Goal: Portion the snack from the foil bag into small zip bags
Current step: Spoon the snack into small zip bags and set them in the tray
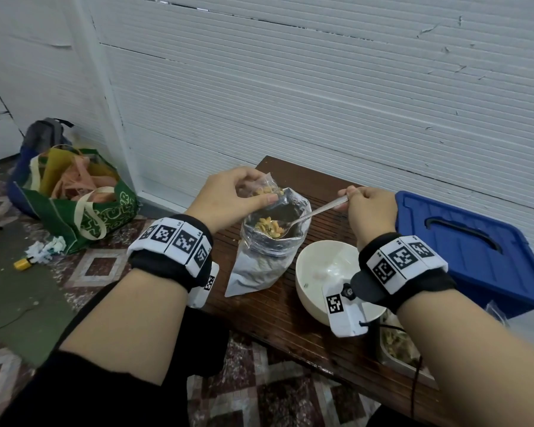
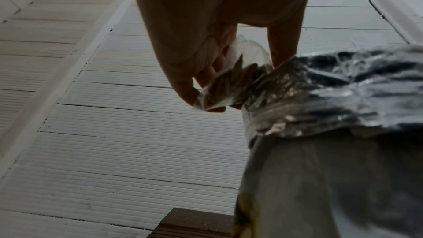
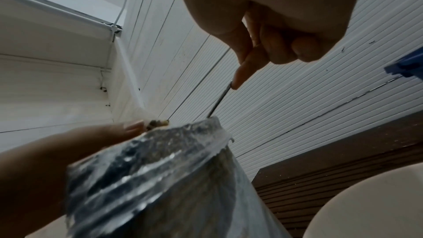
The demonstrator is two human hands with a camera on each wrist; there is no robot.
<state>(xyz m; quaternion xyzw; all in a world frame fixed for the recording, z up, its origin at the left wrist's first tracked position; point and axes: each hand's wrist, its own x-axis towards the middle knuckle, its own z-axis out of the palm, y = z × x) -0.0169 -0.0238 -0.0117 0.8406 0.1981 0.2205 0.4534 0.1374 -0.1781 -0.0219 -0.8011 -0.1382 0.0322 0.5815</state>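
From my head view, the spoon [image 1: 309, 214] handle end vanishes inside my right hand [image 1: 371, 211], and its bowl sits partly below the foil bag [image 1: 267, 241] rim. My right wrist device covers part of the white bowl [image 1: 324, 272]. A tray of food [image 1: 398, 346] is mostly hidden behind my right forearm; I cannot tell what it holds. In the left wrist view, the pieces inside the small zip bag [image 2: 231, 80] are dark and blurred. The blue bin [image 1: 463, 241] is cut off at the right edge.
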